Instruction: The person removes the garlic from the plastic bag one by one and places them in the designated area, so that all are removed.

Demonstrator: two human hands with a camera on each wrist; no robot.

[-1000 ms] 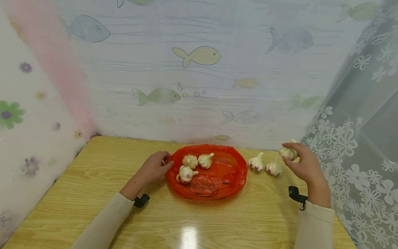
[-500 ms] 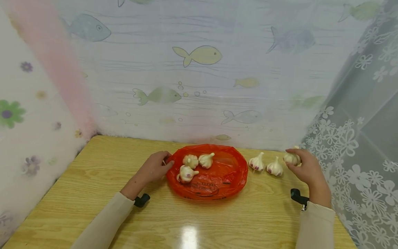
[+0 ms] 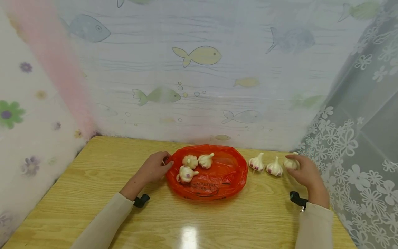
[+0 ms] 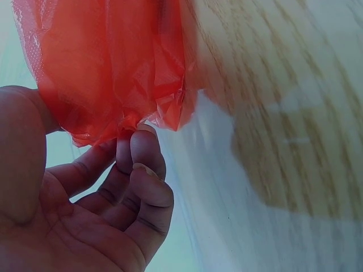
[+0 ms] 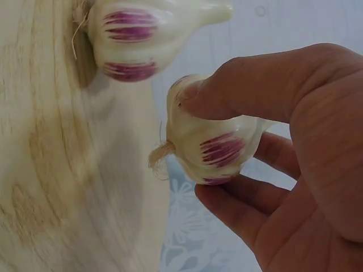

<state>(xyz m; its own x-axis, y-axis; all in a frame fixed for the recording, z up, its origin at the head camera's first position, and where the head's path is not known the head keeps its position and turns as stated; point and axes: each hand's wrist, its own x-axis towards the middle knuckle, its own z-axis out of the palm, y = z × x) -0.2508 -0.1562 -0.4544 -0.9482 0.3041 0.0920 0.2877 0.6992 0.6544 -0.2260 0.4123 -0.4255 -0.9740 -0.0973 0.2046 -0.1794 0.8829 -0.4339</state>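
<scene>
Backdrop [image 3: 199,76], pale, printed with fish; spans the far side.

Lace curtain [image 3: 363,138], white flowers on grey; right side, reaching the table's edge.

Table [image 3: 93,173], light wood grain; carries the dish and the loose garlic.

Dish [image 3: 225,166], red, covered in thin crinkled plastic with dark lettering near the front. Judged risk: the plastic looks slack and gathered at the left rim; a tug there could tear it, or tip the dish and roll its contents.

Left hand [image 3: 153,168], thumb and curled fingers pinching the dish's left rim.

Right hand [image 3: 306,169], well apart from the left, thumb and fingers clasped round one bulb. Judged risk: on its way in or out, the knuckles could knock the neighbouring bulb.

Held bulb [image 5: 218,141], purple-streaked, at the table's far right; whether its base bears on the wood cannot be told. Judged risk: a loose thumb on that smooth, rounded skin, this near the edge, could let it roll off.

Two loose bulbs [image 3: 256,162], upright on the wood, between dish and right hand.

Three dish bulbs [image 3: 190,161], grouped at the left; the front one [image 3: 187,174] tilts, its neck pointing right.

Root tuft [image 5: 160,154], stringy, on the held bulb.
</scene>
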